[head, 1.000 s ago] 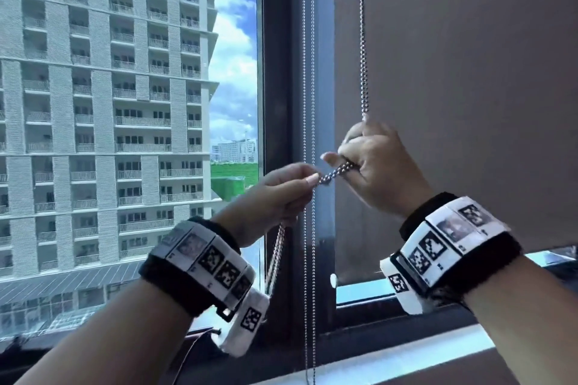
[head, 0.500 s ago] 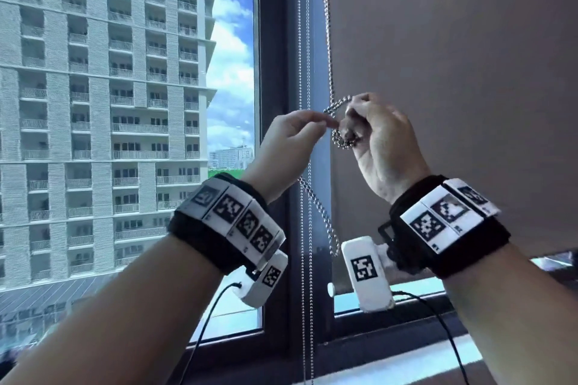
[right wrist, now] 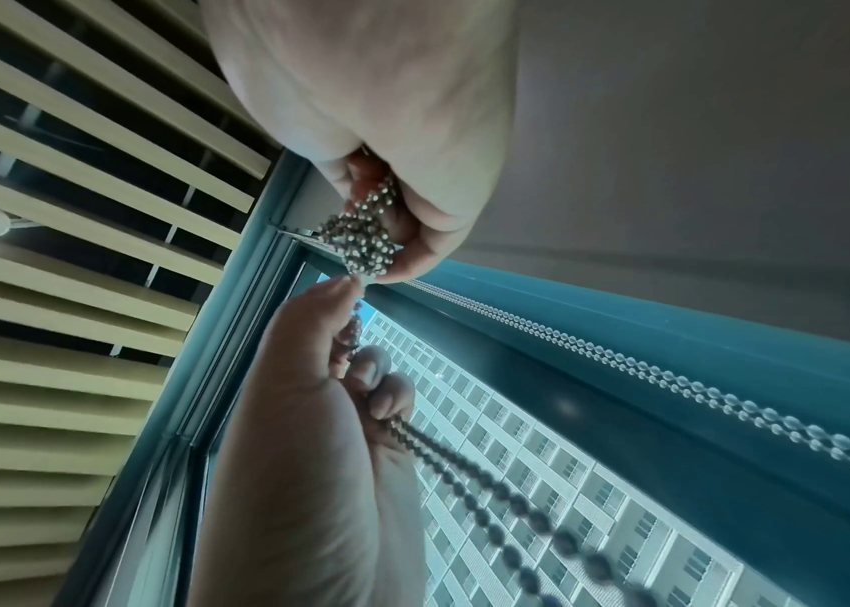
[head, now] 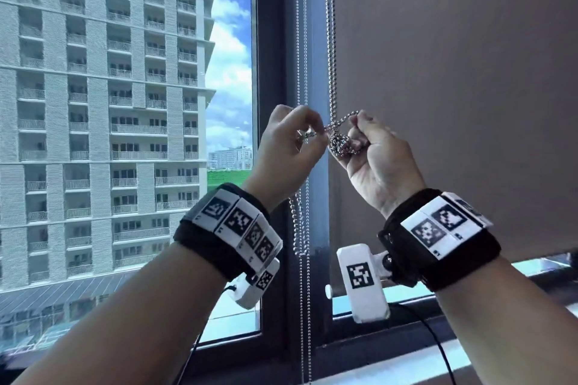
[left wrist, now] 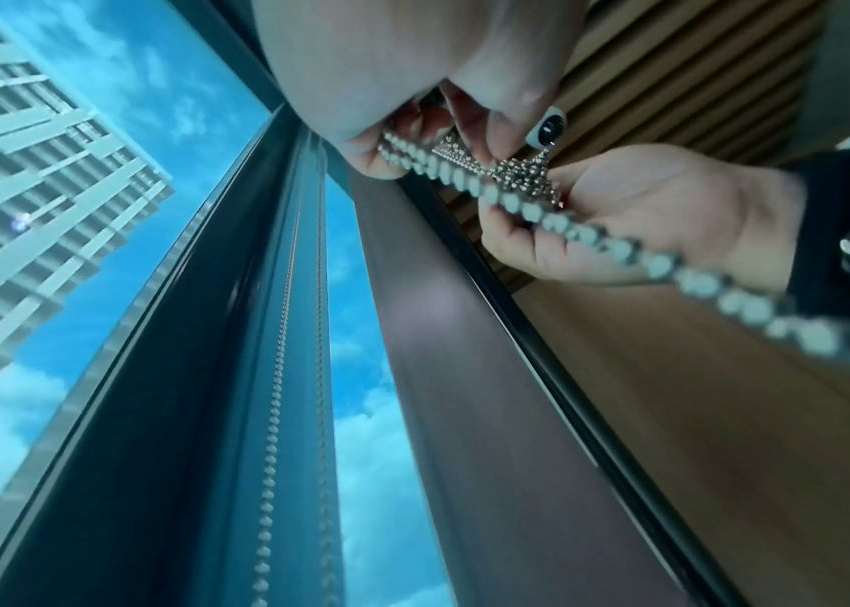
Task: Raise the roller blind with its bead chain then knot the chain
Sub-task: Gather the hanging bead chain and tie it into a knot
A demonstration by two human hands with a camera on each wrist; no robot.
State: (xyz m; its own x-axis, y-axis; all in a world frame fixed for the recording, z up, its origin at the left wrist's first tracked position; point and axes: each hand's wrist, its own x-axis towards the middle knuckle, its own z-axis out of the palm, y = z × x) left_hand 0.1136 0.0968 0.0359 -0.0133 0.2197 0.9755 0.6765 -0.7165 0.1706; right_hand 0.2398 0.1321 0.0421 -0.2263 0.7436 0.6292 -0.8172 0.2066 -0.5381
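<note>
A grey roller blind (head: 453, 87) covers the right pane, its bottom bar low near the sill. Its silver bead chain (head: 332, 40) hangs doubled along the blind's left edge. My right hand (head: 372, 147) grips a bunched tangle of chain (head: 341, 145) (right wrist: 360, 242) between thumb and curled fingers. My left hand (head: 291, 141) pinches a strand (head: 309, 134) just left of the tangle, and the loose rest of the chain (head: 295, 228) (left wrist: 620, 250) drops below my left wrist. Both hands are at the same height, almost touching.
A second pair of thin bead chains (head: 301, 40) hangs along the dark window frame (head: 272, 72). A tall apartment block (head: 93, 103) shows through the left pane. A pale sill (head: 406, 366) runs below. Slatted ceiling (right wrist: 74, 287) is overhead.
Both hands have risen along the chain and drawn close together. The taut strand between them has become a bunched tangle in my right hand, and my left hand has re-pinched beside it.
</note>
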